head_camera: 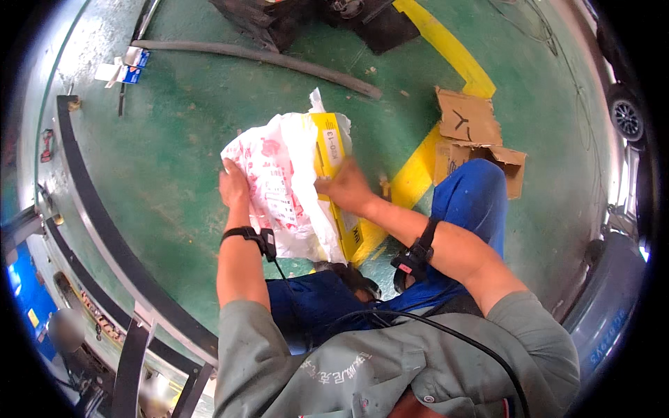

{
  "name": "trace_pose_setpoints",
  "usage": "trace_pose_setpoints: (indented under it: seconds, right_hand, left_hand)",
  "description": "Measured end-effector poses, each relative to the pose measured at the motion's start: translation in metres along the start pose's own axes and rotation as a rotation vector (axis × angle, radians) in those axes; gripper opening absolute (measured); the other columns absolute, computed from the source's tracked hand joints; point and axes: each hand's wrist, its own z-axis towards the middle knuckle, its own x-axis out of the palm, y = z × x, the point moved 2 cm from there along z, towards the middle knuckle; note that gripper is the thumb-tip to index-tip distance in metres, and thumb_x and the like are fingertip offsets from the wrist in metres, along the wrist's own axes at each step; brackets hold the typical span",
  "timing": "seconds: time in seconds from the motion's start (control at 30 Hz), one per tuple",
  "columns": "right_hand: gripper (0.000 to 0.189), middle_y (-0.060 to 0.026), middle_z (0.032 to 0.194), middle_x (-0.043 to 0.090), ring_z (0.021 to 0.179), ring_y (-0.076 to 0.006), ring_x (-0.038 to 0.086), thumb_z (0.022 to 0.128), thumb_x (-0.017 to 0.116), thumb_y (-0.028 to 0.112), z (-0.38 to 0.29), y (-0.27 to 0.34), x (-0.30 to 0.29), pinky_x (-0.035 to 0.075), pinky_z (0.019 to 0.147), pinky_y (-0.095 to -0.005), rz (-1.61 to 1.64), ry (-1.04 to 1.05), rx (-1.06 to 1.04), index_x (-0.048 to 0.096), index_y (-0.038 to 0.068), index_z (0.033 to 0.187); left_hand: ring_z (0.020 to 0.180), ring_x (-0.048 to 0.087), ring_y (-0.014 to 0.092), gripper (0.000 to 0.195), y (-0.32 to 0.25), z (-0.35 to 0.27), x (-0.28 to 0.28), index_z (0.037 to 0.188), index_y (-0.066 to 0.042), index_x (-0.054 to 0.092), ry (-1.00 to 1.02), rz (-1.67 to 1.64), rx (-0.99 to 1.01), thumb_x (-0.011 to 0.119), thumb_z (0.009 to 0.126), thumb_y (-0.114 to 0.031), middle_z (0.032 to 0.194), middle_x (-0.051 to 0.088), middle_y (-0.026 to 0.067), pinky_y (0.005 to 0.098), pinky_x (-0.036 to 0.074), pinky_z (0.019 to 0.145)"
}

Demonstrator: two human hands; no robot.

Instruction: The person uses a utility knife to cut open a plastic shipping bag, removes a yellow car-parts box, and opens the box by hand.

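Observation:
A white plastic bag (274,183) with red print covers most of a yellow LuK cardboard box (328,138), whose right side stands bare. My left hand (233,183) grips the bag's left side, thumb on top and the other fingers hidden beneath. Over the bare side of the box, my right hand (349,188) has its fingers bent and pinching at the bag's edge; it is slightly blurred. Bag and box are in front of my knees, above the green floor (177,209). What lies under the plastic cannot be seen.
Torn brown cardboard boxes (470,123) lie beside my right knee, near yellow floor marking (415,167). A grey tube (261,55) crosses the floor ahead. Black metal framing (104,219) bounds the left, with a small blue-white carton (128,73) beyond. A car wheel (626,119) shows far right.

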Motion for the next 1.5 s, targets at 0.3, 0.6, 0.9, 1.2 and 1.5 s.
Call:
trace_pose_setpoints:
  seconds: [0.3, 0.6, 0.9, 1.2, 1.5]
  right_hand:
    - [0.11, -0.0308, 0.121, 0.062, 0.107, -0.0355, 0.067, 0.061, 0.088, 0.049, 0.003, 0.041, -0.013, 0.053, 0.092, -0.0384, -0.022, 0.023, 0.118, 0.036, -0.023, 0.126]
    - [0.104, -0.0285, 0.113, 0.066, 0.102, -0.0361, 0.069, 0.061, 0.084, 0.052, 0.009, 0.036, -0.02, 0.054, 0.09, -0.0368, 0.008, 0.086, 0.017, 0.043, -0.021, 0.124]
    - [0.063, -0.0213, 0.103, 0.07, 0.082, -0.0259, 0.073, 0.069, 0.083, 0.021, -0.008, 0.034, -0.097, 0.058, 0.074, -0.0338, 0.186, 0.061, 0.021, 0.054, -0.012, 0.114]
    - [0.052, -0.0184, 0.099, 0.072, 0.081, -0.0232, 0.073, 0.07, 0.08, 0.013, -0.036, 0.046, -0.124, 0.057, 0.079, -0.0301, 0.641, 0.231, 0.062, 0.06, -0.012, 0.111]
    - [0.077, -0.0186, 0.102, 0.073, 0.091, -0.0285, 0.073, 0.057, 0.085, 0.038, -0.033, 0.09, -0.152, 0.055, 0.087, -0.0346, -0.018, -0.097, -0.248, 0.06, -0.007, 0.115]
  left_hand:
    - [0.129, 0.051, 0.044, 0.103, 0.127, -0.033, 0.037, 0.129, 0.013, 0.056, 0.201, -0.148, -0.23, 0.018, 0.095, -0.076, 0.133, 0.056, 0.0324, 0.0484, 0.04, 0.107]
    - [0.126, 0.056, 0.04, 0.089, 0.115, -0.054, 0.028, 0.133, 0.014, 0.053, 0.079, -0.559, -0.334, 0.028, 0.101, -0.065, 0.134, 0.059, 0.0264, 0.044, 0.043, 0.104]
    - [0.107, 0.064, 0.047, 0.079, 0.109, -0.056, -0.031, 0.099, 0.016, 0.068, -0.284, -0.227, -0.277, 0.037, 0.101, -0.056, 0.109, 0.068, 0.0331, 0.051, 0.048, 0.093]
    - [0.104, 0.065, 0.046, 0.068, 0.06, -0.018, -0.139, 0.099, 0.012, 0.067, -0.337, 0.218, 0.06, 0.041, 0.1, -0.05, 0.104, 0.069, 0.0311, 0.0497, 0.05, 0.089]
    - [0.11, 0.065, 0.041, 0.061, 0.272, -0.017, -0.369, 0.133, 0.006, 0.056, -0.571, 0.131, -0.326, 0.032, 0.105, -0.044, 0.114, 0.066, 0.0313, 0.0459, 0.051, 0.094]
